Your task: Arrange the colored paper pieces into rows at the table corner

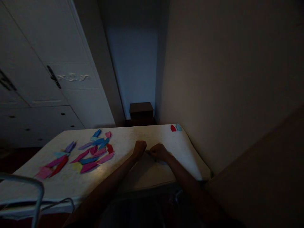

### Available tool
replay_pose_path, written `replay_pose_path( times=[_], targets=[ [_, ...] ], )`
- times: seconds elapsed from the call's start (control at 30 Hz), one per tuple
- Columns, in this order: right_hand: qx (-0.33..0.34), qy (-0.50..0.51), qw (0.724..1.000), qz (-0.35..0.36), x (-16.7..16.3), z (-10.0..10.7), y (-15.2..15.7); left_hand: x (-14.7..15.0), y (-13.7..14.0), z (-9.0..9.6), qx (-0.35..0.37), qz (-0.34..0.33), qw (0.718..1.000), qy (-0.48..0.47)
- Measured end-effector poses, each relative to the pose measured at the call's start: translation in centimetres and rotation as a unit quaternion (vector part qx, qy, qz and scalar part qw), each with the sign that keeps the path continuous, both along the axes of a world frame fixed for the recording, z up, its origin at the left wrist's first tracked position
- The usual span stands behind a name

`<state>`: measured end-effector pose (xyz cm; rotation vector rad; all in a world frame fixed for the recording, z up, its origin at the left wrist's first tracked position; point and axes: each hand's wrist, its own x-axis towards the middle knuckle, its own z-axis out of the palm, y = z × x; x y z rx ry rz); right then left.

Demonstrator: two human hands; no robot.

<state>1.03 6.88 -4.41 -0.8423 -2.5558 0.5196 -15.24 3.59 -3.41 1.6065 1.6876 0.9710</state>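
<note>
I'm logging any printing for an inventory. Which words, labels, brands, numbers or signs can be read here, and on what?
None: no text can be read anywhere.
Colourful pointed, paper-like pieces on the long white table: too small and dim to rule out tiny print.
White panelled cupboard: a pale scroll-shaped ornament, no lettering visible.

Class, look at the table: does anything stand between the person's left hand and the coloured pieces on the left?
Nothing visible does. Only the pale tabletop lies between the left hand and the coloured pieces; the right hand is on the opposite side.
</note>
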Motion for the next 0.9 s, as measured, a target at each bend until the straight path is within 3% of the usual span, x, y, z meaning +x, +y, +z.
replay_pose_path(
  times=[0.27, 0.47, 0.7, 0.8, 0.9],
  targets=[
    [-0.028, 0.018, 0.999, 0.004, 0.0, 0.3, -0.3, -5.3, -11.3, 1.7, 0.012, 0.025, 0.997, -0.078],
    [-0.033, -0.012, 0.999, -0.024, -0.2, 0.5, -0.5, -9.0, -17.4, 1.1, 0.023, 0.053, 0.992, -0.114],
    [-0.088, -0.070, 0.992, -0.059, -3.5, 2.3, -0.7, -11.7, -20.3, -0.5, 0.064, 0.062, 0.982, -0.164],
    [-0.109, -0.076, 0.991, -0.024, -6.5, 2.9, -0.9, -11.6, -20.5, -0.9, 0.075, 0.046, 0.979, -0.182],
    [-0.087, -0.094, 0.991, 0.039, -10.0, 3.5, -1.6, -11.5, -20.6, -1.1, 0.104, 0.023, 0.973, -0.204]
  ],
)
